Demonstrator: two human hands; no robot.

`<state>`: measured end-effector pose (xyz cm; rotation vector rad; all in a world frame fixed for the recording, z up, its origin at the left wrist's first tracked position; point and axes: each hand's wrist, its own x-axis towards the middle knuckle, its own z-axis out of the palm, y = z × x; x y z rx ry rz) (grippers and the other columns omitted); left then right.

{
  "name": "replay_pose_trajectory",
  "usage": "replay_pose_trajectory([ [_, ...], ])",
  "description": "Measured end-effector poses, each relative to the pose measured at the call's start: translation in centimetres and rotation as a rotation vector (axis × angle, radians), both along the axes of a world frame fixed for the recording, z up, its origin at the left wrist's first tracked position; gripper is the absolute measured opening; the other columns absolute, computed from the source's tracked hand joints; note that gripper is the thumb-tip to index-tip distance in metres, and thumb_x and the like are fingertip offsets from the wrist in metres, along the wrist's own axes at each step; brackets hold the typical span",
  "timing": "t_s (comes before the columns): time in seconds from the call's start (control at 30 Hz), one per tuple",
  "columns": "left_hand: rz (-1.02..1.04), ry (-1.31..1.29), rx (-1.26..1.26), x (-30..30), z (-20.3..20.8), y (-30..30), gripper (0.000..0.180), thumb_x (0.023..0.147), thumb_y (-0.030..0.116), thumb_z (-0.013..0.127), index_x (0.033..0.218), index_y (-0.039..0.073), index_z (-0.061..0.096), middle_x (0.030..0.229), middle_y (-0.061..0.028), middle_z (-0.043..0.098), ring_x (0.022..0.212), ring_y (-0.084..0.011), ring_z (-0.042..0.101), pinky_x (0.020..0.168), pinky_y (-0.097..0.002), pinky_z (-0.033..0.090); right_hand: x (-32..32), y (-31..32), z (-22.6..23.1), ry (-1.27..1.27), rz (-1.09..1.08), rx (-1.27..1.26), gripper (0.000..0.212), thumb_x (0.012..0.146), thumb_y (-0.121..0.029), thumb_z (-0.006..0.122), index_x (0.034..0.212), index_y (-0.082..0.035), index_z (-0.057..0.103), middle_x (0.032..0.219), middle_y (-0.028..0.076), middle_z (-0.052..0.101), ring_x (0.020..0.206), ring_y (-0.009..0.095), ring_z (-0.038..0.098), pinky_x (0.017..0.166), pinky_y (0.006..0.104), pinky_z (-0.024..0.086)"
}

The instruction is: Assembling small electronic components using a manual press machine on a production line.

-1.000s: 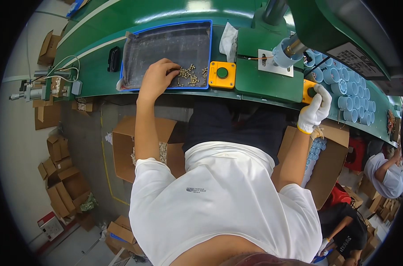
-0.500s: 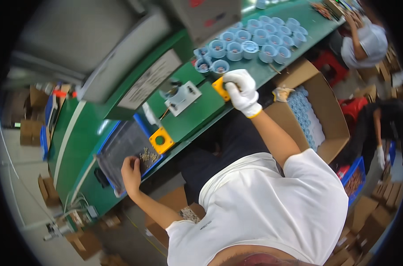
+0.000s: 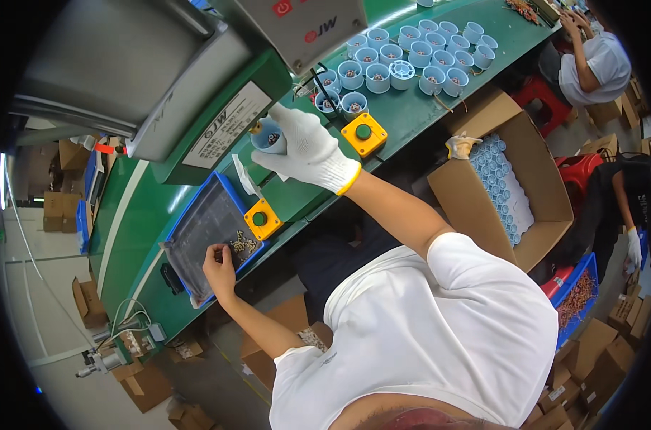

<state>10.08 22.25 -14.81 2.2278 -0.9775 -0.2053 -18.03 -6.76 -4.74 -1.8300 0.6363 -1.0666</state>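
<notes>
My right hand [image 3: 307, 147], in a white knit glove, has its thumb and fingers around a light blue plastic cup [image 3: 269, 137] under the green press head [image 3: 225, 132]. Small parts show inside the cup; the glove covers its right side. My bare left hand [image 3: 219, 267] is over the dark, blue-rimmed tray [image 3: 191, 228], beside a pile of small brass-coloured pieces [image 3: 244, 245]. Its thumb and fingers are pinched together, and whatever is between them is too small to make out. A yellow box with a green button [image 3: 363, 132] stands right of the glove, another such box [image 3: 262, 218] beside the tray.
Several light blue cups [image 3: 378, 77] with parts inside stand on the green bench [image 3: 476, 89]. Right of the bench, a cardboard box [image 3: 537, 168] holds stacked blue cups. Two other people work at the right. The press's grey housing [image 3: 297, 29] hangs over the bench.
My right hand has left the right-hand button box and moved left to the cup at the press, closing around it. My left hand stays at the tray, its fingers pinched.
</notes>
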Motion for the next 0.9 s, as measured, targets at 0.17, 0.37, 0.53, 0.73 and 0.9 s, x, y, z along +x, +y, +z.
replay_pose_trajectory([
  [0.17,0.002,-0.121,-0.161,-0.5,-0.9,0.5,0.013,0.098,0.005,0.076,0.108,-0.003,0.076,0.089,-0.0102,0.076,0.079,-0.0189,0.068,0.078,-0.0346,0.055,-2.1,-1.6,-2.5,-0.277,-0.484,-0.683,0.038,0.082,-0.003,0.086,0.117,-0.002,0.069,0.117,0.016,0.076,0.1,0.028,0.076,0.086,0.0396,0.062],
  [0.37,0.082,-0.107,-0.064,-1.1,-0.2,0.0,0.012,0.096,0.009,0.078,0.101,-0.002,0.077,0.082,-0.0112,0.075,0.073,-0.0178,0.068,0.073,-0.0341,0.055,-5.1,-15.9,-1.3,0.158,-0.465,-0.205,0.043,0.105,-0.033,0.071,0.13,0.001,0.063,0.119,0.019,0.076,0.106,0.03,0.074,0.094,0.0456,0.06],
  [0.53,0.08,-0.106,-0.087,-1.1,-0.4,-0.3,0.013,0.095,0.01,0.079,0.1,-0.002,0.077,0.077,-0.0092,0.073,0.07,-0.0152,0.067,0.07,-0.0333,0.054,-0.9,-24.1,-3.9,0.761,-0.408,-0.644,0.034,0.099,-0.027,0.066,0.124,-0.008,0.079,0.12,0.021,0.081,0.104,0.042,0.079,0.09,0.05,0.065],
  [0.73,0.129,-0.112,-0.091,-1.4,-0.1,-0.1,0.014,0.096,0.01,0.079,0.1,-0.003,0.076,0.075,-0.0073,0.071,0.069,-0.0121,0.065,0.069,-0.0311,0.053,-7.5,-18.3,-3.5,0.542,-0.332,-0.634,0.023,0.094,-0.016,0.067,0.111,-0.017,0.082,0.142,0.013,0.072,0.135,0.039,0.064,0.114,0.0501,0.052],
  [0.9,0.121,-0.12,-0.134,-1.5,-0.6,-0.2,0.011,0.096,0.007,0.081,0.099,-0.002,0.076,0.073,0.0002,0.065,0.069,-0.0058,0.056,0.065,-0.0258,0.047,-13.6,-13.9,-7.0,0.658,-0.127,-0.904,0.032,0.088,-0.001,0.073,0.106,-0.024,0.084,0.153,0.007,0.067,0.141,0.042,0.059,0.12,0.0503,0.05],
])
